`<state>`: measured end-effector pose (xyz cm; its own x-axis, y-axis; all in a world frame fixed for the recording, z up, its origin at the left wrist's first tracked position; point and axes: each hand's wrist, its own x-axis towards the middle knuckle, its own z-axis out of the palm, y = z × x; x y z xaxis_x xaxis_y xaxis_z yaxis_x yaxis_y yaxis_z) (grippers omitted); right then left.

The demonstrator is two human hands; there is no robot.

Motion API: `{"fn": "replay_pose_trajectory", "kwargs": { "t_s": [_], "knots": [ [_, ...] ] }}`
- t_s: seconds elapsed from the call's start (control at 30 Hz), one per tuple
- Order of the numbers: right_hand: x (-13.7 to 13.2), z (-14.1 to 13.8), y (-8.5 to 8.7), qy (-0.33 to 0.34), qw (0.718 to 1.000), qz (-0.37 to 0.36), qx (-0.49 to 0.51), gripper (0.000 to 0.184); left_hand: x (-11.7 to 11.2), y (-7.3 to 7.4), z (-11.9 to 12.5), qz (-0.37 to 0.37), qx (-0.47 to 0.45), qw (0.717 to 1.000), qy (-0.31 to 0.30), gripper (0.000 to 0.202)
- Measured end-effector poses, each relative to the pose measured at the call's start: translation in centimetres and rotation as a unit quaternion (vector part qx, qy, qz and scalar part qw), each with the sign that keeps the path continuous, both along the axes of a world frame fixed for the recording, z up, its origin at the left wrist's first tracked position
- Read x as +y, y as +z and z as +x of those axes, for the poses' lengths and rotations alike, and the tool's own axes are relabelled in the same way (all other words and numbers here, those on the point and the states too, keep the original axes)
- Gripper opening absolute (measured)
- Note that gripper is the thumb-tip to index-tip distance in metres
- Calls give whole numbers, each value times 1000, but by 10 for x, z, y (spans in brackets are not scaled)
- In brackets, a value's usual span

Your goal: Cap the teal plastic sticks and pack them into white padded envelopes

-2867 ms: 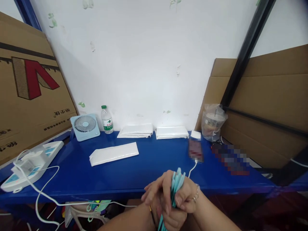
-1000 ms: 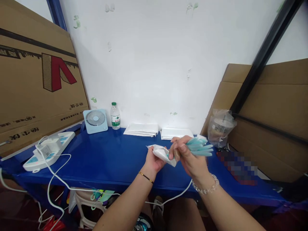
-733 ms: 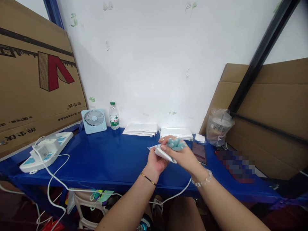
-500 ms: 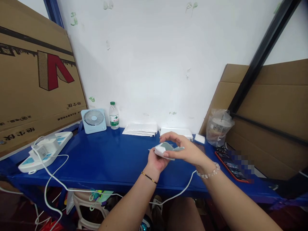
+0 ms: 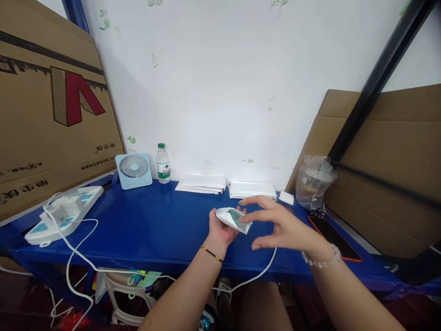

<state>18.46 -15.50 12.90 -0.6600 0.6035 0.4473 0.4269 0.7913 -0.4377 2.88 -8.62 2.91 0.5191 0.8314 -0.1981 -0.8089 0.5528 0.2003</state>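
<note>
My left hand (image 5: 220, 230) grips a small white plastic bag (image 5: 231, 218) above the blue table (image 5: 151, 230). Teal pieces show inside the bag's open end. Just right of the bag, my right hand (image 5: 279, 225) hovers with fingers spread and thumb apart, holding nothing. Both hands are over the table's front middle.
Two stacks of white bags (image 5: 203, 183) (image 5: 251, 188) lie at the wall. A small fan (image 5: 133, 170) and a water bottle (image 5: 163, 164) stand back left. A power strip (image 5: 58, 216) with white cables sits far left. A bagged drink cup (image 5: 313, 181) and a phone (image 5: 332, 232) are on the right.
My right hand pushed the bunch of teal pieces into the white bag held by my left hand, then let go and drew back to the right, open.
</note>
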Motion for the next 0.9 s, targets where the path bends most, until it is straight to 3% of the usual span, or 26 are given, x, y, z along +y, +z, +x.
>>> {"fn": "replay_pose_trajectory", "kwargs": {
  "t_s": [0.07, 0.17, 0.27, 0.37, 0.5, 0.63, 0.73, 0.9],
  "knots": [
    [-3, 4, -2, -21, 1000, 10, 4, 48, -1, -1, -1, -35, -9, 999, 4, 42],
    [-6, 5, -4, -48, 997, 54, 38, 29, -3, 1, 1, -76, -21, 997, 4, 48],
    [-8, 1, -3, -30, 994, 96, -39, 17, -8, 7, 3, -83, -16, 996, -6, 50],
    [-12, -4, 1, -38, 991, 88, -92, 8, -13, 12, 4, -96, -4, 995, 2, 48],
    [-13, -7, 3, -56, 997, 45, -13, 7, -20, 16, 5, -96, -10, 995, 15, 44],
    [-9, -8, 4, -84, 989, 104, 56, 6, -22, 20, 6, -64, -38, 997, 8, 47],
    [-8, -9, 6, -79, 987, 133, 37, 6, -22, 22, 2, -58, -53, 997, 2, 54],
    [-8, -13, -5, -103, 993, 36, 41, 5, -20, 18, -8, -32, -53, 998, -3, 47]
  ]
}}
